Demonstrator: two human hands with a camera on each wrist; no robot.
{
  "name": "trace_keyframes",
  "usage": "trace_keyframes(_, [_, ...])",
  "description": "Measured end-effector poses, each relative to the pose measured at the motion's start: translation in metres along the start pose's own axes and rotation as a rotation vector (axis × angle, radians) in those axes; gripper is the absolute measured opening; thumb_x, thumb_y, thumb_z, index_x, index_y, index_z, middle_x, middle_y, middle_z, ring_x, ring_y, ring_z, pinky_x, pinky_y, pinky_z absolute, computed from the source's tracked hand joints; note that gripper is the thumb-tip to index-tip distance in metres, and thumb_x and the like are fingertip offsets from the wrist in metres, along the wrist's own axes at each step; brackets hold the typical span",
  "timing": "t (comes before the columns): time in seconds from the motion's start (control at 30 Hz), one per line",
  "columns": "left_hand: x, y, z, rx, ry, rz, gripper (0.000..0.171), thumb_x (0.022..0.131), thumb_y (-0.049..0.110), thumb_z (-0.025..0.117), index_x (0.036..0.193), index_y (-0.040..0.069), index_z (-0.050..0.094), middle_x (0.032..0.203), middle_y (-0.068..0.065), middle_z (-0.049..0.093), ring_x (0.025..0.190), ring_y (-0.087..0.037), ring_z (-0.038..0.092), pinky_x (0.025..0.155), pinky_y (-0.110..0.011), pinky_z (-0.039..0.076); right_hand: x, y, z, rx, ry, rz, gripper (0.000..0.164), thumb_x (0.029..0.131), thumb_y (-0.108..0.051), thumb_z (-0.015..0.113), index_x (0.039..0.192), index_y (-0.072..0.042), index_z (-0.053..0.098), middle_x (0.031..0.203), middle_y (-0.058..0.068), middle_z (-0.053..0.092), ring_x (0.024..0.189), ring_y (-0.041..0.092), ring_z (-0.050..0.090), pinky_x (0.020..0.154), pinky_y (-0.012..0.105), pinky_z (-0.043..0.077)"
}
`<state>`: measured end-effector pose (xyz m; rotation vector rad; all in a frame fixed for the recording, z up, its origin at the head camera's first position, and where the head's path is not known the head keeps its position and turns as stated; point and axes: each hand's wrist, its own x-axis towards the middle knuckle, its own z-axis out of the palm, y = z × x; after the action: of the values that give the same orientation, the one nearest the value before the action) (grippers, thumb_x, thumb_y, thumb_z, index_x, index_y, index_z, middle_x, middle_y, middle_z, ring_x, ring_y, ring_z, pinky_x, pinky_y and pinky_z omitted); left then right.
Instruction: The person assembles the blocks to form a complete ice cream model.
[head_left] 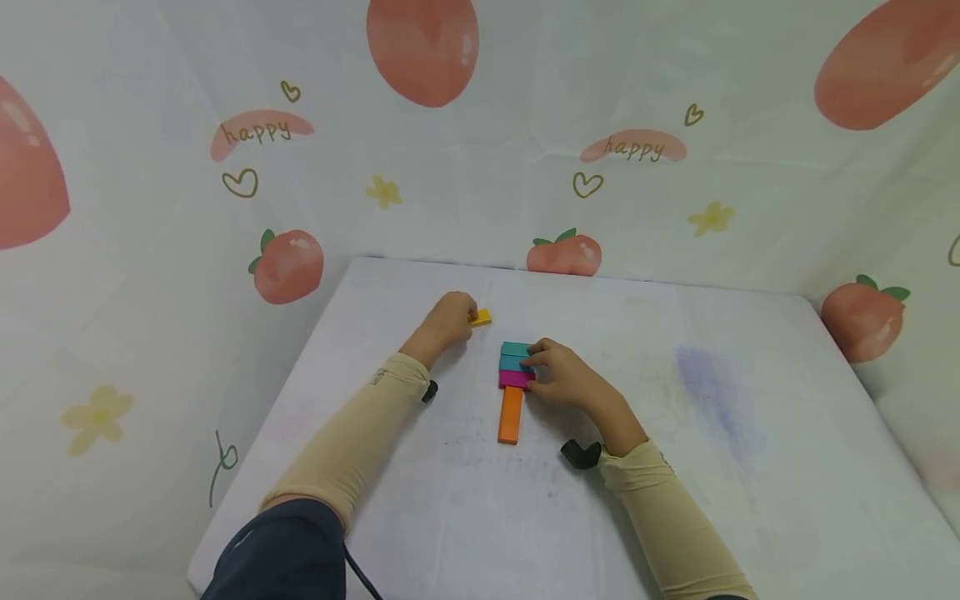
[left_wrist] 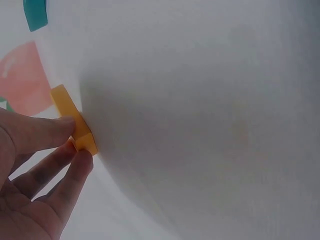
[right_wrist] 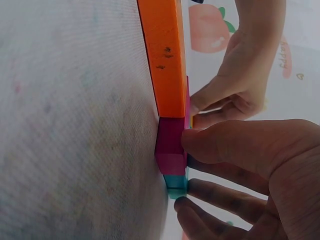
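My left hand (head_left: 450, 319) pinches a yellow block (left_wrist: 71, 111) between thumb and fingertips, at the far left of a small row of blocks. That row lies flat on the table: a teal block (head_left: 514, 348) at the far end, a blue-teal block (head_left: 511, 363) against it, then a magenta block (head_left: 513, 379). An orange block (head_left: 510, 415) runs lengthwise towards me from the magenta one. My right hand (head_left: 567, 377) rests at the row's right side, fingers spread. Its thumb touches the magenta block, and its fingertips meet the teal ones. Their right ends are partly hidden by those fingers.
The white table (head_left: 750, 508) has a bluish stain at right. A patterned cloth (head_left: 480, 192) with peaches and hearts hangs along the back and sides. Black wrist-camera parts (head_left: 581, 455) sit under the right wrist, and a dark cable (head_left: 363, 575) trails below the left arm.
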<state>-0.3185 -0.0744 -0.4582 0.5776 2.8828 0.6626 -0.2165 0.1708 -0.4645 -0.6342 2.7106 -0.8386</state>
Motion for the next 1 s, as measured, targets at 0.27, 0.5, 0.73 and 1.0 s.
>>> trace_keyframes(0.27, [0.001, 0.007, 0.002, 0.019, -0.008, 0.015, 0.027, 0.092, -0.006, 0.067, 0.118, -0.006, 0.074, 0.125, -0.018, 0.073, 0.121, -0.033, 0.065, 0.116, -0.043, 0.05, 0.001, 0.0, -0.001, 0.009, -0.007, 0.014, 0.039, 0.095, -0.018, 0.076, 0.132, -0.005, 0.075, 0.146, 0.017, 0.059, 0.137, 0.035, 0.055, 0.118, 0.054, 0.046])
trace_keyframes(0.5, [0.001, 0.012, 0.004, 0.022, -0.01, 0.038, 0.027, 0.092, -0.006, 0.067, 0.118, -0.006, 0.075, 0.124, -0.019, 0.074, 0.121, -0.033, 0.065, 0.115, -0.044, 0.05, 0.001, 0.001, -0.001, 0.011, 0.002, -0.009, 0.039, 0.094, -0.017, 0.076, 0.131, -0.004, 0.075, 0.144, 0.018, 0.06, 0.136, 0.036, 0.056, 0.118, 0.054, 0.046])
trace_keyframes(0.73, [0.004, 0.012, 0.006, 0.025, -0.011, 0.053, 0.028, 0.092, -0.006, 0.067, 0.119, -0.005, 0.074, 0.123, -0.018, 0.074, 0.121, -0.032, 0.066, 0.115, -0.044, 0.05, 0.003, 0.002, 0.001, 0.009, -0.002, 0.011, 0.039, 0.095, -0.018, 0.076, 0.132, -0.006, 0.075, 0.145, 0.016, 0.06, 0.137, 0.034, 0.056, 0.119, 0.053, 0.046])
trace_keyframes(1.0, [0.006, 0.015, 0.01, 0.002, -0.025, 0.044, 0.029, 0.093, -0.006, 0.066, 0.121, -0.004, 0.074, 0.125, -0.017, 0.073, 0.12, -0.032, 0.064, 0.116, -0.043, 0.05, 0.003, 0.002, 0.001, 0.001, 0.001, 0.008, 0.038, 0.095, -0.018, 0.077, 0.131, -0.006, 0.076, 0.144, 0.016, 0.06, 0.136, 0.035, 0.056, 0.118, 0.053, 0.047])
